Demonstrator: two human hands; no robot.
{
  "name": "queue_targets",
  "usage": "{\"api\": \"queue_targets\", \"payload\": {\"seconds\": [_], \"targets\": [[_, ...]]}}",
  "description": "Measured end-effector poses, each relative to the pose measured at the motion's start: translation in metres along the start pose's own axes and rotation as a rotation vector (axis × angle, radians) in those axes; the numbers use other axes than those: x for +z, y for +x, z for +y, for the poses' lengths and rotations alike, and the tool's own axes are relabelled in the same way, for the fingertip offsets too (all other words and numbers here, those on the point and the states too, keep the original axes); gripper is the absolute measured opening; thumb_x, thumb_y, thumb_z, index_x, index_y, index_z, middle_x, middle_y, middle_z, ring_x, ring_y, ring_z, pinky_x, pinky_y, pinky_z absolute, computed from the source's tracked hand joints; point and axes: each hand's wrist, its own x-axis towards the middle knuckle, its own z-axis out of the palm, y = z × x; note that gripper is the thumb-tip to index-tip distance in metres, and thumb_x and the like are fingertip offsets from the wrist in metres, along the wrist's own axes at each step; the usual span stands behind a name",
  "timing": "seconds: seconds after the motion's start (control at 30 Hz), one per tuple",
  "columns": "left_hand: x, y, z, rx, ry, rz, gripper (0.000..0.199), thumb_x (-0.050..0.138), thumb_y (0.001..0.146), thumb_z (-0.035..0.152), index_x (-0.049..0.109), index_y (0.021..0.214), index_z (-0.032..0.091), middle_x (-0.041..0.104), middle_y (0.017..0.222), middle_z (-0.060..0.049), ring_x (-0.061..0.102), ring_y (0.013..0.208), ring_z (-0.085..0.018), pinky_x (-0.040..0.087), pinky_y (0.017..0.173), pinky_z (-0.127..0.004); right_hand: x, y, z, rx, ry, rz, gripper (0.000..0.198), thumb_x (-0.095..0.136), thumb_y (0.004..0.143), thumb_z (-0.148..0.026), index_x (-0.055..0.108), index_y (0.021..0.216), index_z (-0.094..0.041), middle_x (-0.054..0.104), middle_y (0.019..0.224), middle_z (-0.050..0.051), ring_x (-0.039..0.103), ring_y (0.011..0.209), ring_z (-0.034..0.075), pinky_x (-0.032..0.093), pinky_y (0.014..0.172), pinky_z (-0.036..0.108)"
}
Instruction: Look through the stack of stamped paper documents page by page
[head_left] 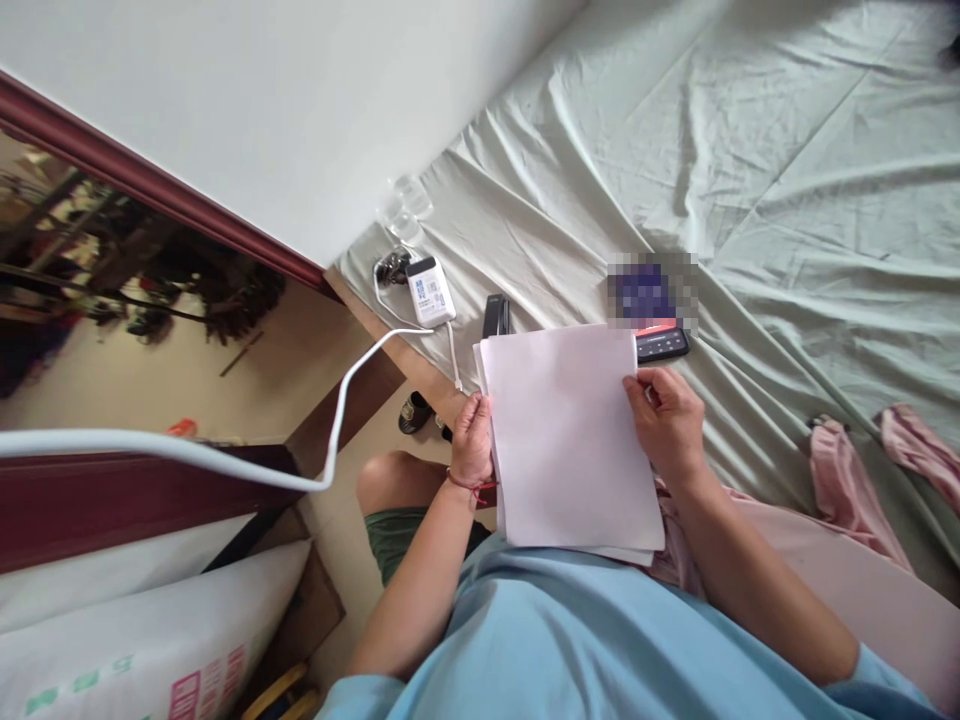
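A stack of white paper sheets (570, 450) is held up in front of my body, its edges slightly uneven at the left and bottom. My left hand (472, 440) grips the stack's left edge, thumb on top, with a red string bracelet at the wrist. At the upper right edge, my right hand (667, 415) pinches the sheets between thumb and curled fingers. Just beyond the top left corner of the paper lies a black stapler-like object (496, 314), partly covered by the sheets. A phone (663, 344) with a lit screen lies past the top right corner.
A wrinkled pale green sheet (750, 200) covers the bed. Near its left edge sit a white power bank-like box (431, 292) with a white cable (337, 420) and clear plastic cups (405, 208). Pink cloth (855, 490) lies at right; white sacks (150, 640) stand at lower left.
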Motion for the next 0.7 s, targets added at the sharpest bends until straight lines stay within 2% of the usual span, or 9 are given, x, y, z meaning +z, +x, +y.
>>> {"api": "queue_targets", "payload": {"seconds": [0.13, 0.23, 0.33, 0.4, 0.47, 0.53, 0.63, 0.7], "targets": [[0.0, 0.001, 0.0, -0.032, 0.015, -0.048, 0.048, 0.086, 0.074, 0.058, 0.072, 0.1, 0.02, 0.074, 0.098, -0.002, 0.068, 0.093, -0.017, 0.055, 0.089, -0.028, -0.004, 0.0, 0.004, 0.008, -0.039, 0.026, 0.021, 0.056, 0.095, -0.039, 0.064, 0.083, -0.023, 0.06, 0.075, 0.002, 0.048, 0.065, 0.017, 0.039, 0.067, 0.032], [0.002, -0.002, 0.007, 0.005, 0.049, -0.105, 0.045, 0.083, 0.078, 0.059, 0.068, 0.094, 0.02, 0.07, 0.089, -0.001, 0.066, 0.086, -0.016, 0.055, 0.083, -0.028, -0.007, -0.001, 0.005, 0.071, -0.035, -0.003, 0.022, 0.056, 0.095, -0.04, 0.064, 0.084, -0.023, 0.057, 0.067, -0.001, 0.047, 0.06, 0.016, 0.037, 0.063, 0.031], [0.005, -0.006, 0.014, 0.019, 0.052, -0.175, 0.05, 0.078, 0.083, 0.059, 0.064, 0.114, 0.023, 0.069, 0.093, -0.001, 0.065, 0.08, -0.016, 0.055, 0.078, -0.029, -0.009, -0.002, 0.007, 0.116, -0.051, -0.022, 0.023, 0.055, 0.095, -0.042, 0.064, 0.086, -0.023, 0.057, 0.063, -0.002, 0.048, 0.058, 0.016, 0.036, 0.061, 0.03], [0.008, -0.006, 0.017, 0.007, 0.012, -0.205, 0.062, 0.078, 0.085, 0.057, 0.055, 0.133, 0.028, 0.07, 0.097, -0.002, 0.065, 0.075, -0.015, 0.054, 0.075, -0.03, -0.009, -0.001, 0.008, 0.13, -0.063, -0.03, 0.023, 0.055, 0.094, -0.042, 0.065, 0.086, -0.023, 0.058, 0.063, -0.002, 0.049, 0.058, 0.016, 0.036, 0.061, 0.03], [0.009, -0.006, 0.018, 0.008, -0.024, -0.217, 0.069, 0.079, 0.085, 0.054, 0.047, 0.142, 0.032, 0.07, 0.097, -0.001, 0.064, 0.071, -0.015, 0.053, 0.073, -0.03, -0.009, 0.0, 0.009, 0.145, -0.064, -0.044, 0.023, 0.055, 0.094, -0.042, 0.066, 0.086, -0.023, 0.06, 0.064, -0.001, 0.051, 0.059, 0.017, 0.036, 0.062, 0.03], [0.01, -0.005, 0.017, 0.023, -0.015, -0.219, 0.063, 0.079, 0.084, 0.053, 0.052, 0.137, 0.031, 0.07, 0.097, -0.001, 0.063, 0.071, -0.014, 0.051, 0.071, -0.028, -0.009, 0.001, 0.011, 0.156, -0.056, -0.06, 0.023, 0.055, 0.093, -0.042, 0.066, 0.086, -0.023, 0.062, 0.066, 0.0, 0.052, 0.06, 0.017, 0.037, 0.062, 0.03], [0.009, -0.003, 0.016, 0.038, 0.044, -0.215, 0.049, 0.08, 0.082, 0.054, 0.064, 0.116, 0.023, 0.07, 0.098, -0.003, 0.062, 0.077, -0.014, 0.049, 0.072, -0.026, -0.008, 0.001, 0.011, 0.173, -0.034, -0.084, 0.024, 0.056, 0.092, -0.044, 0.065, 0.085, -0.023, 0.061, 0.065, -0.001, 0.051, 0.059, 0.017, 0.037, 0.061, 0.03], [0.009, -0.002, 0.017, 0.034, 0.074, -0.201, 0.046, 0.08, 0.082, 0.054, 0.067, 0.11, 0.021, 0.069, 0.096, -0.003, 0.061, 0.08, -0.014, 0.048, 0.074, -0.025, -0.007, 0.001, 0.011, 0.181, -0.023, -0.091, 0.024, 0.056, 0.091, -0.044, 0.065, 0.084, -0.023, 0.061, 0.065, 0.0, 0.051, 0.059, 0.017, 0.037, 0.06, 0.03]]}}
